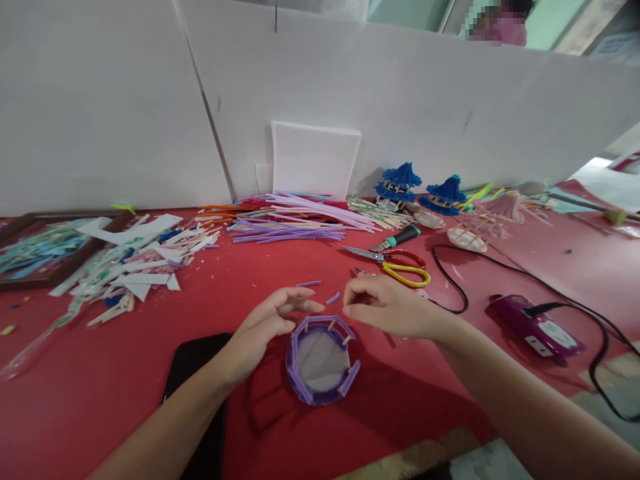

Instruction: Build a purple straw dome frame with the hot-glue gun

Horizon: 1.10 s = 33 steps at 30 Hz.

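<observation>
The round purple frame sits on the red bench, directly in front of the person, its grey base showing inside and a gap in its upper rim at the right. The left hand is at its upper left, thumb and fingers apart, the thumb close to the rim (whether it touches, I cannot tell). The right hand hovers at the upper right, fingers curled and thumb near the index fingertip — I cannot tell whether anything is pinched there. Two short purple pieces lie just beyond the frame, between the hands. Past the right hand are scissors with red and yellow handles and a black-and-green cutter; farther back — near the white wall — lie purple strips.
</observation>
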Available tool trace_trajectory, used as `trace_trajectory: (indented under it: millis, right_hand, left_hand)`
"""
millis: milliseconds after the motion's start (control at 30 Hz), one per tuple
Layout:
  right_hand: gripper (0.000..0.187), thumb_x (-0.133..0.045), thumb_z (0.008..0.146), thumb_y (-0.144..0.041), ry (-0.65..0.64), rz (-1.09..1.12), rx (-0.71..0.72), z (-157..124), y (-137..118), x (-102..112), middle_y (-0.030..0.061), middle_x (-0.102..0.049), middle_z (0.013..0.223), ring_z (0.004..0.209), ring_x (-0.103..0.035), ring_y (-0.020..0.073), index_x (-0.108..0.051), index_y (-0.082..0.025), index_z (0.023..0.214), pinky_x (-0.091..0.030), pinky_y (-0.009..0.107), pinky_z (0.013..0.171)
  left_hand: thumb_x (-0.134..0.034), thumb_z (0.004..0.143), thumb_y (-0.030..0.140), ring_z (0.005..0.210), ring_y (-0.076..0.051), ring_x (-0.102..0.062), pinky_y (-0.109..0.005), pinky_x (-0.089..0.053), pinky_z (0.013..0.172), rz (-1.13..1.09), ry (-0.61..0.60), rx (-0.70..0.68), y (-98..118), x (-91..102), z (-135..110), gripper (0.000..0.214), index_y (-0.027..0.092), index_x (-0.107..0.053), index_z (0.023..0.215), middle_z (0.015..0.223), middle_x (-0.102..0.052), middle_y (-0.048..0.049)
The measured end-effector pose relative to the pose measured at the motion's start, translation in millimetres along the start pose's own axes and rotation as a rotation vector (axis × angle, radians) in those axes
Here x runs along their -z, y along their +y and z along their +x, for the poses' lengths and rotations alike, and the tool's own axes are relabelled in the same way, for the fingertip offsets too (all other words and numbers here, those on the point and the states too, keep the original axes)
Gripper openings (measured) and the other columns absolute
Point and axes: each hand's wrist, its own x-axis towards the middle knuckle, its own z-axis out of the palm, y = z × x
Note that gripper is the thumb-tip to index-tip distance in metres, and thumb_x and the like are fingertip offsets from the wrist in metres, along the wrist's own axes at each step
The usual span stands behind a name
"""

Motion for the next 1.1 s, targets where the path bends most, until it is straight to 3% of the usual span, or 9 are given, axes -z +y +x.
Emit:
trace_trajectory:
  millis: [67, 200, 433, 533, 600, 700, 867, 933, 1100]
  right_hand:
    - [0.018, -0.054, 0.083, -0.026, -0.055, 0.051, -0.009, -2, 4, -2, 0.0, -0.06, 0.065, 0.06, -0.052, 0.0117, -0.06, -0.017, 0.068, -0.039, 0.023, 0.056]
    - [0.022, -0.058, 0.082, -0.036, -0.109, 0.22, -0.023, 0, 5, -14, 0.001, -0.062, 0.068, 0.062, -0.053, 0.0123, -0.062, -0.016, 0.073, -0.039, 0.023, 0.056]
    - [0.021, -0.055, 0.081, -0.027, 0.004, 0.335, -0.108, -8, 4, -40, -0.002, -0.051, 0.061, 0.056, -0.045, 0.0103, -0.054, -0.017, 0.063, -0.033, 0.022, 0.051]
    - [0.023, -0.055, 0.083, -0.029, 0.068, 0.385, -0.07, -11, 3, -44, -0.0021, -0.049, 0.061, 0.055, -0.043, 0.0101, -0.053, -0.017, 0.063, -0.032, 0.023, 0.05]
    - [0.024, -0.056, 0.085, -0.029, 0.11, 0.445, 0.034, -13, 2, -45, -0.0016, -0.05, 0.062, 0.056, -0.044, 0.01, -0.054, -0.017, 0.064, -0.034, 0.023, 0.05]
    - [0.019, -0.058, 0.086, -0.025, 0.197, 0.541, 0.198, -16, 0, -45, 0.0, -0.054, 0.067, 0.061, -0.049, 0.0108, -0.056, -0.018, 0.068, -0.04, 0.023, 0.055]
    - [0.02, -0.059, 0.086, -0.022, 0.431, 0.471, 0.248, -16, 2, -44, 0.0001, -0.056, 0.066, 0.059, -0.052, 0.0117, -0.056, -0.019, 0.066, -0.042, 0.024, 0.054]
    - [0.023, -0.059, 0.085, -0.021, 0.508, 0.373, 0.241, -15, 3, -43, -0.0007, -0.054, 0.062, 0.057, -0.05, 0.012, -0.053, -0.02, 0.063, -0.041, 0.025, 0.053]
    - [0.022, -0.059, 0.084, -0.021, 0.604, 0.264, 0.233, -13, 4, -42, -0.0007, -0.053, 0.06, 0.054, -0.049, 0.0118, -0.052, -0.02, 0.063, -0.041, 0.026, 0.052]
  left_hand:
    - [-0.051, 0.068, 0.019, 0.102, -0.024, -0.062, -0.036, -0.041, 0.09, 0.064, -0.025, 0.01, -2, 0.7, 1, 0.042, 0.021, -0.062, 0.108, 0.103, -0.072, -0.0062]
    - [-0.048, 0.068, 0.016, 0.092, -0.02, -0.062, -0.033, -0.042, 0.086, 0.163, 0.076, 0.006, -2, 3.2, 3, 0.035, 0.021, -0.063, 0.099, 0.094, -0.07, -0.0034]
    - [-0.05, 0.073, 0.019, 0.079, -0.018, -0.06, -0.03, -0.043, 0.076, 0.242, 0.071, 0.049, 5, -2.1, 2, 0.02, 0.02, -0.068, 0.082, 0.079, -0.067, -0.0007]
    - [-0.052, 0.079, 0.024, 0.074, -0.017, -0.057, -0.029, -0.042, 0.071, 0.254, 0.063, 0.063, 3, -2.8, 0, 0.016, 0.021, -0.067, 0.079, 0.075, -0.064, 0.0005]
    - [-0.053, 0.083, 0.031, 0.081, -0.018, -0.058, -0.03, -0.042, 0.075, 0.221, 0.099, 0.01, -1, -1.0, -1, 0.018, 0.022, -0.068, 0.087, 0.086, -0.067, -0.0009]
    - [-0.05, 0.088, 0.048, 0.107, -0.024, -0.056, -0.034, -0.042, 0.09, 0.113, 0.138, -0.071, -10, 3.2, -2, 0.035, 0.025, -0.064, 0.111, 0.119, -0.063, -0.0057]
    - [-0.047, 0.073, 0.078, 0.128, -0.033, -0.044, -0.041, -0.04, 0.101, -0.121, 0.067, -0.143, -19, 5.0, -2, 0.073, 0.024, -0.056, 0.121, 0.136, -0.053, -0.0116]
    - [-0.054, 0.071, 0.076, 0.13, -0.032, -0.042, -0.04, -0.04, 0.102, -0.131, 0.029, -0.127, -17, 3.2, -4, 0.072, 0.025, -0.052, 0.122, 0.139, -0.05, -0.0116]
    - [-0.071, 0.076, 0.05, 0.129, -0.03, -0.045, -0.041, -0.044, 0.096, -0.101, -0.075, -0.078, -8, -4.7, -9, 0.062, 0.033, -0.034, 0.123, 0.148, -0.039, -0.0114]
